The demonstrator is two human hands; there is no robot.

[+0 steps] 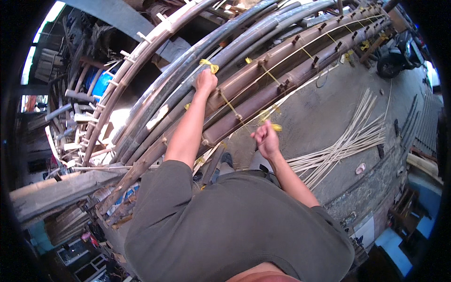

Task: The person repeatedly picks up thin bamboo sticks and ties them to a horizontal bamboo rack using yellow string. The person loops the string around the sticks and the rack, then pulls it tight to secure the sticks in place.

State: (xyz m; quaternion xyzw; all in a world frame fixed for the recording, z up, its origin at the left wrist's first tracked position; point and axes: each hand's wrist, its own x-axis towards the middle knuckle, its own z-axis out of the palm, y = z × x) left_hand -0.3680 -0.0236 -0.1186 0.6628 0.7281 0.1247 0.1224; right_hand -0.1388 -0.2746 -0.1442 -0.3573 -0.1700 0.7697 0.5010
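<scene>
A row of long thick bamboo poles [263,70], dark grey and brown, lies side by side and is lashed with yellow cord. My left hand [206,81] reaches out and grips a dark pole beside a yellow cord knot [209,65]. My right hand [266,138] is raised nearer my body, fingers pinched on a yellow cord [276,127] that runs back to the brown poles. Another yellow strand [230,106] crosses the poles between my hands.
A fan of thin pale bamboo strips [350,141] lies on the concrete floor [329,108] to the right. A curved ladder-like bamboo frame [127,70] stands at left. A motorbike [397,58] is parked at the far right. Timber and planks [51,188] pile up at lower left.
</scene>
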